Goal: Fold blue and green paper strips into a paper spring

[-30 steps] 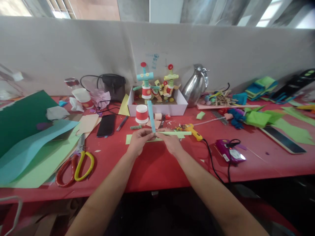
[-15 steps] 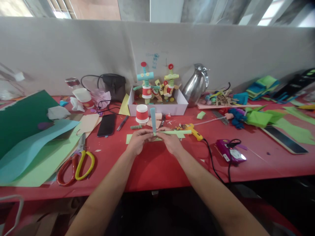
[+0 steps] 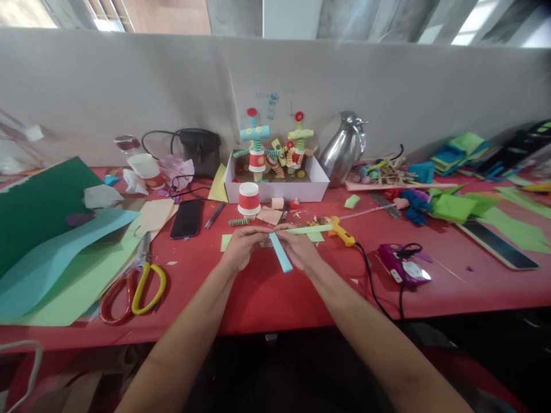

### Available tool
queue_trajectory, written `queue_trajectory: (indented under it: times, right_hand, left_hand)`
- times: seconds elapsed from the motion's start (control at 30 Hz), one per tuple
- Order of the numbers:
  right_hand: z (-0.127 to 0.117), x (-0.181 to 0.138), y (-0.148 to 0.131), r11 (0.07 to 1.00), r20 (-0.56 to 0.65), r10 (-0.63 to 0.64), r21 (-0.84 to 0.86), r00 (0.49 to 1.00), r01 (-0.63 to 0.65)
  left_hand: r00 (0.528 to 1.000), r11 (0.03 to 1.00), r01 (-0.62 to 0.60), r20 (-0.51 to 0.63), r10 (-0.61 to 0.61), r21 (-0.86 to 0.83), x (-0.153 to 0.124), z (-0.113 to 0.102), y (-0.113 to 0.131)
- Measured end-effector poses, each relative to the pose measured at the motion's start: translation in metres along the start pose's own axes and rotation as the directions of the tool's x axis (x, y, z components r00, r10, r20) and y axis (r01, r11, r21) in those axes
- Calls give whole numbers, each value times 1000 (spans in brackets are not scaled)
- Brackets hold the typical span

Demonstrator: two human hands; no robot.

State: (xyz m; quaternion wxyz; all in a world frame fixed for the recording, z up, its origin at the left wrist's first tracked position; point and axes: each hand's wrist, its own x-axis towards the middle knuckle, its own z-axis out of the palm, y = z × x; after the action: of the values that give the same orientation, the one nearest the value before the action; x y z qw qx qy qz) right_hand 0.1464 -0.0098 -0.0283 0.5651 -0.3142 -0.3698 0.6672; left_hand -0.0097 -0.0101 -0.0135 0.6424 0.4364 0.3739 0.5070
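Note:
Between my fingertips are two joined paper strips, held over the red table. The blue paper strip (image 3: 281,253) slants down toward me, while the light green paper strip (image 3: 313,229) sticks out to the right. My left hand (image 3: 241,245) pinches the strips at their meeting point. Close beside it, my right hand (image 3: 299,246) is closed on the same spot, its fingertips partly hidden. Just beyond my left hand lies a small folded green paper spring (image 3: 239,222). A red and white paper cup (image 3: 249,198) stands upside down behind that.
A white box (image 3: 275,192) holds paper-cup figures at the back, beside a steel jug (image 3: 343,149). Right of my hands lies a yellow glue gun (image 3: 342,232) with a black cord. Scissors (image 3: 132,287), a phone (image 3: 186,219) and coloured paper sheets (image 3: 81,275) lie to the left.
The blue strip, upright half a second ago, is now folded down toward me across the green one. Both hands stay in nearly the same place.

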Motion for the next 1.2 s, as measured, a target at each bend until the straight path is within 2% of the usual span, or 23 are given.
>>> queue_trajectory:
  times: [0.13,0.3,0.47,0.6,0.73,0.83,0.97,1.1,1.2]
  right_hand:
    - [3,-2,-2,1000,-24,0,18,1000,0]
    - [4,-2,-2,999,20,32,-1,999,-32]
    - [0,-1,0,992,0,-1,-124,1000,1]
    - [0,-3,-2,971,4,-49,-233,999,49]
    - [-1,-5,-6,953,20,-91,-288,996,92]
    - [-3,-3,-10,967,36,-62,-246,997,69]
    - [-6,1,-10,987,82,-73,-137,994,84]
    - [2,0,-1,962,175,-131,-214,976,167]
    - [11,-2,4,926,91,-213,-298,973,231]
  left_hand:
    - [1000,1000,-2,-14,3,13,2,-1,0]
    - [1000,998,-17,-20,18,64,2,-2,0]
    - [1000,996,-21,5,21,83,1,-3,0]
    - [999,986,-49,10,48,160,1,-4,0]
    - [997,981,35,64,-48,189,2,-8,2]
    - [992,989,82,84,-92,120,3,-10,3]
    - [997,990,52,-51,-59,-128,6,-5,3]
    - [985,961,-58,-172,11,-271,8,8,-2]
    - [978,950,-131,-196,76,-282,8,14,-8]
